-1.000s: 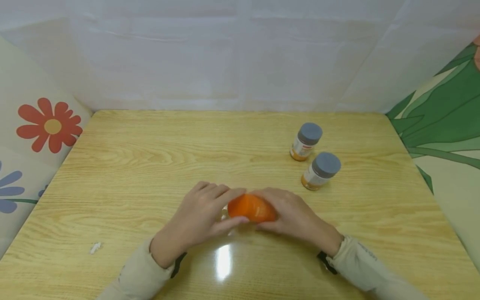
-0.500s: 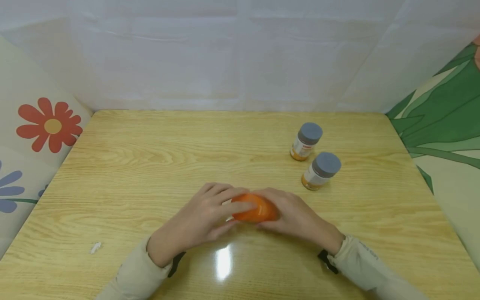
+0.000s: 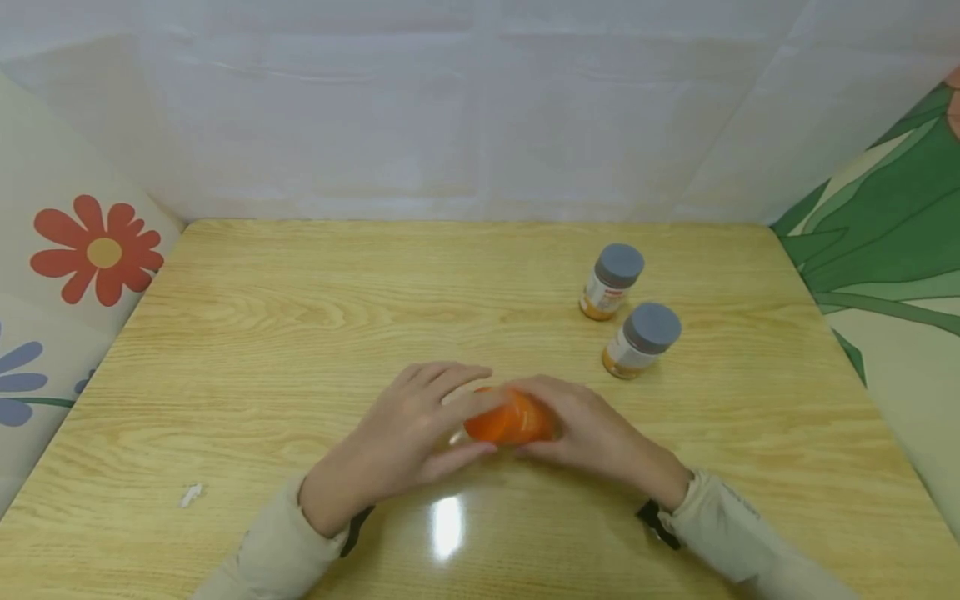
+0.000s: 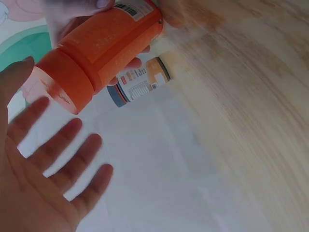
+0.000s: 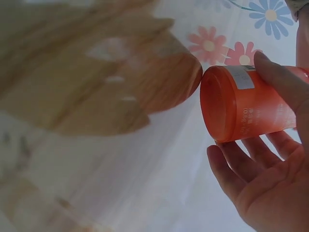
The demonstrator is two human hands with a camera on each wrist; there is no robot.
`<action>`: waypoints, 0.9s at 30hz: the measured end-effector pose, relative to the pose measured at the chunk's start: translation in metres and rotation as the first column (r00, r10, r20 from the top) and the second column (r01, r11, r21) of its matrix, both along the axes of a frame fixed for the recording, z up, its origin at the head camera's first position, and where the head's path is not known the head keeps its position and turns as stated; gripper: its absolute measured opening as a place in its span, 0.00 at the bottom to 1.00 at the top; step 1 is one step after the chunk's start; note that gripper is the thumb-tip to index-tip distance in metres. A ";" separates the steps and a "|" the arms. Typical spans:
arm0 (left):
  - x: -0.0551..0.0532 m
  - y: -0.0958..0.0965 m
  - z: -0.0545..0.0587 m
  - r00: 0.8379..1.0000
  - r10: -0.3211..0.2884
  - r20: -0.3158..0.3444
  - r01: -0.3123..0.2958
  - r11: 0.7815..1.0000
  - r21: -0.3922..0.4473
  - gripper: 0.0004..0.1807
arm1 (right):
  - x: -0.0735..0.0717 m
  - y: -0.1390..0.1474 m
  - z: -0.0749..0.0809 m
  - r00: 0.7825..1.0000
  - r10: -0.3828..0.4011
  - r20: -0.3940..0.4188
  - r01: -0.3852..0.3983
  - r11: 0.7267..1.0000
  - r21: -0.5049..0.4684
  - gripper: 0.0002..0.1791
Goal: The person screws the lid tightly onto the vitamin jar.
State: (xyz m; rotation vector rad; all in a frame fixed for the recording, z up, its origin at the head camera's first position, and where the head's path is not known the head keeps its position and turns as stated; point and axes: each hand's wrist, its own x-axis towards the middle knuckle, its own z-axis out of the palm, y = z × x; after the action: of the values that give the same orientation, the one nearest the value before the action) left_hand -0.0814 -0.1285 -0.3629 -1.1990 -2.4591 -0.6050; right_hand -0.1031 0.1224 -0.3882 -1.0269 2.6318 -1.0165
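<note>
An orange bottle lies sideways in the air over the table, its orange cap toward my left hand. My right hand grips the bottle's body, thumb on one side and fingers on the other, as the right wrist view shows. Around the cap end, my left hand spreads its fingers loosely; in the left wrist view they stand apart from the cap, with the thumb tip close to its edge. The bottle's base faces the right wrist camera.
Two jars with grey lids stand right of centre on the wooden table: a farther jar and a nearer jar. A small white scrap lies at the left. A white sheet hangs behind.
My left hand's fingers shift about the cap, closing toward it and then spreading away. My right hand keeps its grip on the bottle in nearly the same place.
</note>
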 end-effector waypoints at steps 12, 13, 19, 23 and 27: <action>0.001 0.000 -0.001 0.997 0.071 -0.016 -0.071 0.997 -0.028 0.27 | 0.001 0.000 -0.002 0.996 0.008 -0.093 -0.006 1.000 0.013 0.39; 0.001 0.000 -0.001 0.998 0.064 -0.015 -0.064 0.997 -0.031 0.27 | 0.001 0.000 -0.002 0.996 0.007 -0.092 -0.006 1.000 0.012 0.38; 0.001 -0.004 0.000 1.000 0.005 -0.003 -0.006 0.998 -0.055 0.27 | 0.001 0.000 -0.001 0.997 -0.007 -0.071 0.008 1.000 0.017 0.38; 0.001 -0.006 0.000 0.999 -0.042 -0.005 0.041 0.997 -0.066 0.28 | 0.001 0.001 0.000 0.999 -0.015 -0.048 0.016 1.000 0.018 0.38; 0.001 -0.007 0.001 0.997 -0.075 0.009 0.075 0.995 -0.062 0.28 | 0.000 0.001 0.001 0.999 -0.019 -0.034 0.019 1.000 0.017 0.38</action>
State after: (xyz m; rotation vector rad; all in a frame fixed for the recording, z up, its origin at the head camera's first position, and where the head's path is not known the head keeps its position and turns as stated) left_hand -0.0802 -0.1350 -0.3619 -1.3204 -2.4649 -0.5565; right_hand -0.1026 0.1234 -0.3873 -1.0267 2.6777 -0.9873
